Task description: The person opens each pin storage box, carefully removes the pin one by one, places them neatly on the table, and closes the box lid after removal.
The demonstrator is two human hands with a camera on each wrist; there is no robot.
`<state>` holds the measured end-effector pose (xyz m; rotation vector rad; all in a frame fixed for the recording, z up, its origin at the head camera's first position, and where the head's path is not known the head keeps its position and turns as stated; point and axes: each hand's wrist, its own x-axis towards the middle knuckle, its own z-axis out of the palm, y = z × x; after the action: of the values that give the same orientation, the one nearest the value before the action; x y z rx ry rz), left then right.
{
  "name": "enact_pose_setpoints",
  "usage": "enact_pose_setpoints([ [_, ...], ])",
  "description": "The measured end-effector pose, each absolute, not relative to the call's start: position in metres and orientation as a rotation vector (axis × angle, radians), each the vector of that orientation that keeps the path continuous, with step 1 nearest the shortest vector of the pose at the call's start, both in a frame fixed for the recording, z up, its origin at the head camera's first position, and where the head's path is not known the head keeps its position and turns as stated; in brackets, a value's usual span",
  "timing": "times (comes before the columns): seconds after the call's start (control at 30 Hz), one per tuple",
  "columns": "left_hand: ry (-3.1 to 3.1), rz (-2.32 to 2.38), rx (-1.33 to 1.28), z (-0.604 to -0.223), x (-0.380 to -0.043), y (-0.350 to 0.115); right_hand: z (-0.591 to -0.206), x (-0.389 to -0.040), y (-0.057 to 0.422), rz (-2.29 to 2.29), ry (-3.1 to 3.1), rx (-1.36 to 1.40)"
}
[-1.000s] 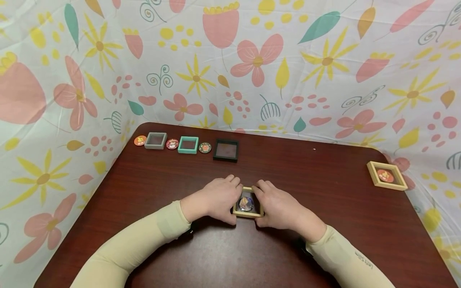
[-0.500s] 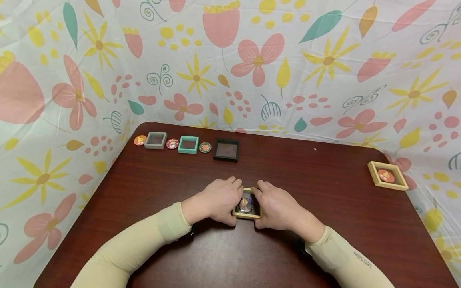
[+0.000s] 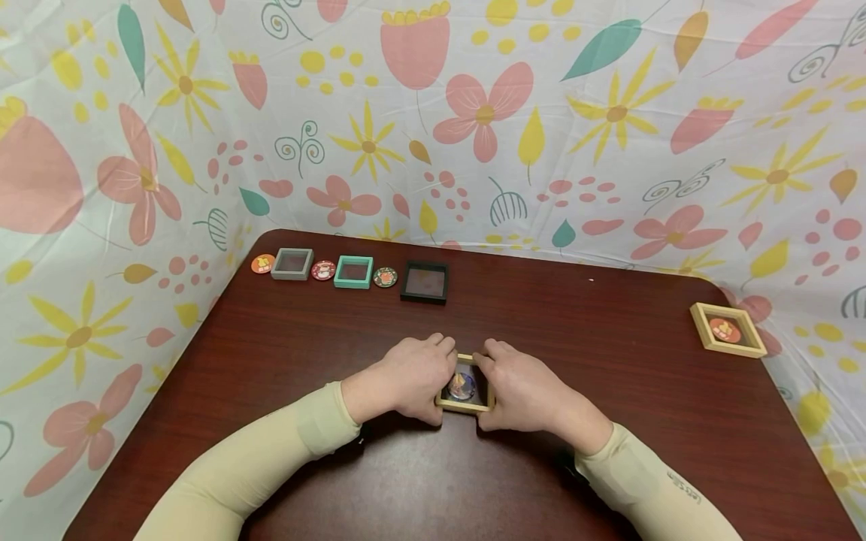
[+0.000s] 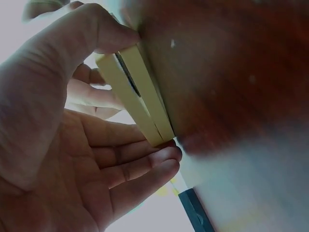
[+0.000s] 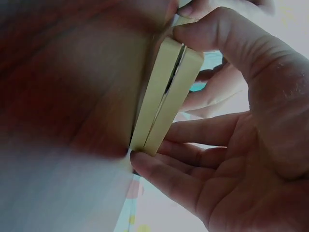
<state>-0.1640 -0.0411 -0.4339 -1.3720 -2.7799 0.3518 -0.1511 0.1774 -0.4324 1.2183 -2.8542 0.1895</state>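
Note:
A pale yellow display frame (image 3: pixel 464 408) sits on the table between my two hands, with a round blue badge (image 3: pixel 461 386) behind its clear window. My left hand (image 3: pixel 417 378) grips the frame's left side, thumb at the near corner and fingers at the far one. On the opposite side my right hand (image 3: pixel 524 385) holds it the same way. Both wrist views show the frame's two halves (image 4: pixel 137 92) stacked together. A dark narrow gap (image 5: pixel 175 70) shows between them near the thumbs, narrowing toward the far end.
Along the back left stand a grey frame (image 3: pixel 293 264), a teal frame (image 3: pixel 353 272) and a black frame (image 3: pixel 425 282). Beside them lie an orange badge (image 3: pixel 262 264), a red badge (image 3: pixel 323 270) and a dark green badge (image 3: pixel 386 277). Another yellow frame (image 3: pixel 728 330) holding an orange badge lies at the right edge.
Both hands keep their grip on the frame, which has shifted very slightly toward the near side. The glare over its window has changed. Nothing else on the table has moved.

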Motion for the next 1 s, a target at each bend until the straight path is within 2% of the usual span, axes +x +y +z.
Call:
enact_pose_setpoints([
  [0.43,-2.951,0.015,-1.412,-0.427,-0.175,-0.050,-0.421,-0.164,0.196,0.516,-3.004,1.226],
  [1.0,-2.951,-0.440,-1.266,-0.442,-0.169,-0.061,-0.431,-0.195,0.224,1.255,-3.099,1.160],
])
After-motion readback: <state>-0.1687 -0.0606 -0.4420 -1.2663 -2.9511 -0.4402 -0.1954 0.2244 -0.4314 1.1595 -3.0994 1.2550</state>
